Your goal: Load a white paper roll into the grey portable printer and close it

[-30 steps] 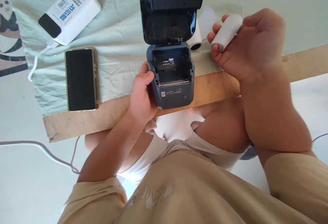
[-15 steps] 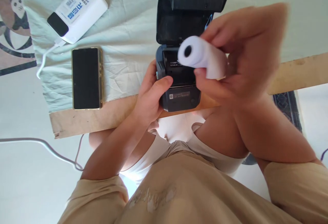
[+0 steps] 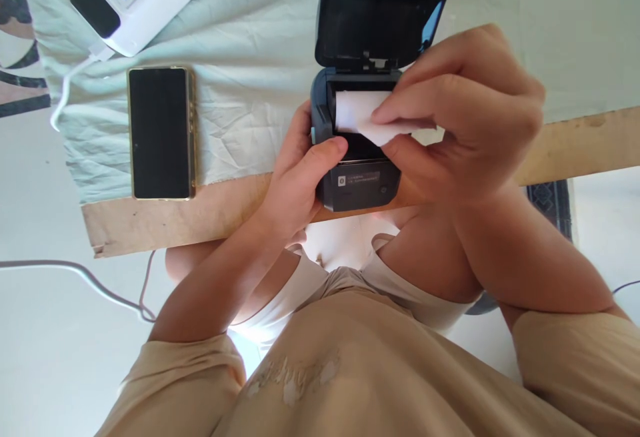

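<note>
A dark label printer rests at the table's front edge, its lid swung up and back. My left hand grips the printer's left side, thumb over the rim of the paper bay. Inside the bay lies a white paper roll, lengthwise across it. With thumb and fingers closed, my right hand pinches the roll's loose paper end over the bay. The right end of the roll is hidden behind that hand.
A phone with a dark screen lies left on the pale green cloth. Behind it is a white power bank with a white cable plugged in. A bare wooden edge runs along the table's front.
My right hand has lowered the paper roll from above the printer into its bay and now pinches the loose end. My left hand keeps its hold. The camera view has shifted slightly.
</note>
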`<state>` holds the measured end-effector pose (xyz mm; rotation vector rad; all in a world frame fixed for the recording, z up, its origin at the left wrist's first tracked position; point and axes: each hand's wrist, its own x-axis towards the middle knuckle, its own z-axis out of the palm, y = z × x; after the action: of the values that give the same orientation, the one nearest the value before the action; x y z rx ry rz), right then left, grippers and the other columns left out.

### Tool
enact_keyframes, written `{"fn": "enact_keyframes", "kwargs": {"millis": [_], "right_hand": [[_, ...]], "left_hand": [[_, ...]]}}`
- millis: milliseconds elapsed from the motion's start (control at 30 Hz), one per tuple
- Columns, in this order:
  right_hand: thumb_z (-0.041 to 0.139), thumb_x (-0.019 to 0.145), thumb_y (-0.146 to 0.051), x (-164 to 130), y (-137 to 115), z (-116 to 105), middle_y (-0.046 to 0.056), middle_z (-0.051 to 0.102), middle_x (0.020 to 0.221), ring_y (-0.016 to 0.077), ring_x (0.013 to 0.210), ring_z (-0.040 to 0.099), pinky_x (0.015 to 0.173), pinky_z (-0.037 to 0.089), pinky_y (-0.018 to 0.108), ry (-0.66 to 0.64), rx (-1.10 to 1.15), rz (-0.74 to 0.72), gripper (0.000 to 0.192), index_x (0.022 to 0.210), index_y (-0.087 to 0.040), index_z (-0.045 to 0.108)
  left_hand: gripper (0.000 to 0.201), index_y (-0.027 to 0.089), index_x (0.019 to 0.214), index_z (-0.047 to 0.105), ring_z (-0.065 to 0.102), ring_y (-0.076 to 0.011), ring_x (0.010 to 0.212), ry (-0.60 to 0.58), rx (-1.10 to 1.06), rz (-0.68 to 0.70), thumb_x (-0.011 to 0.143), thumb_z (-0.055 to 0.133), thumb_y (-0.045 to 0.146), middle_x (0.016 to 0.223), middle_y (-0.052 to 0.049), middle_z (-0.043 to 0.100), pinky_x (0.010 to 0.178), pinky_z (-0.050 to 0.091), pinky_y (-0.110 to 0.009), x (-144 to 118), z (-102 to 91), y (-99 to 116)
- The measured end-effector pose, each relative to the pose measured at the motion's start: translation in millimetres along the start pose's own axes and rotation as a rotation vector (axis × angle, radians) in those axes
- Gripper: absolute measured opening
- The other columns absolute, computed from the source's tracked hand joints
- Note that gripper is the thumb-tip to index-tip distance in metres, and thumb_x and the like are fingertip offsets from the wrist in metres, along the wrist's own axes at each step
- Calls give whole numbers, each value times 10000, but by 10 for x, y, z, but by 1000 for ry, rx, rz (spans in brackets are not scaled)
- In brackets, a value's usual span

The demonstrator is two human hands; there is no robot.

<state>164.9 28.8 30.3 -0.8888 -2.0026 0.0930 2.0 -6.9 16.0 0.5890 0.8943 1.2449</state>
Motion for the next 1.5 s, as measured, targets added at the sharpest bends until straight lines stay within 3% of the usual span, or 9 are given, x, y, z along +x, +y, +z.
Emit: {"fn": "enact_keyframes", "kwargs": {"millis": [200,400,600,733,867,967,1167,1333,1500], "right_hand": [[606,829,-90,-26,-22,-2,-7,704,867,193,771,651,735,526,399,-3,-14,13,221,856,-296,680],[667,838,-183,-31,-24,-5,-39,720,811,189,708,644,683,503,413,67,17,-132,151,886,-325,686],[640,869,-157,-138,-180,114,-72,717,725,170,703,653,607,415,412,6,56,-212,144,802,-283,622],[660,905,-402,-110,-72,2,-41,715,792,164,749,662,686,521,410,-35,173,-277,111,859,-301,676],[616,954,-449,-27,46,-142,-4,696,1050,207,1104,659,741,547,350,126,163,163,217,1099,-406,771],[621,1005,-405,-9,61,-141,-81,623,1359,218,1323,602,722,555,277,103,294,413,313,1287,-523,690],[684,976,-407,-55,83,-43,-3,615,1165,181,1100,653,979,599,341,158,498,399,169,1127,-339,719],[711,833,-430,-82,139,-76,28,588,1130,266,1256,540,558,430,286,-13,430,350,210,1028,-362,678],[694,755,-344,-73,138,-72,79,621,1088,282,1136,575,531,316,324,-132,424,291,179,878,-278,582]], "left_hand": [[229,261,1091,646,742,-197,916,-61,-17,-1,887,730,321,872,29,723,654,531,-267,23,-75,-39],[236,280,1062,680,707,-263,1139,-55,0,3,849,734,363,924,-4,753,842,563,-316,26,-72,-19],[198,312,1004,699,635,-172,814,-64,10,32,834,798,298,870,35,705,785,550,-320,7,-107,-12],[324,317,1042,692,671,-212,992,-79,67,88,764,858,313,969,28,727,941,577,-365,20,-157,-67],[402,349,1165,665,659,-268,1204,34,82,97,795,798,268,1042,-5,721,1094,556,-420,-12,-129,-51],[795,370,1392,560,695,-283,1152,-45,156,11,671,854,212,1124,-12,723,963,602,-399,-27,-119,-12],[945,421,1430,539,724,-242,1034,6,114,-44,587,859,137,1289,-17,704,829,596,-333,-56,-61,41],[890,398,1414,558,727,-262,1091,21,110,-27,615,855,144,1083,-10,708,895,601,-361,-71,-56,30],[856,369,1345,601,672,-288,1242,0,68,-15,566,835,102,1185,-21,711,1002,589,-381,-68,-33,34]]}}
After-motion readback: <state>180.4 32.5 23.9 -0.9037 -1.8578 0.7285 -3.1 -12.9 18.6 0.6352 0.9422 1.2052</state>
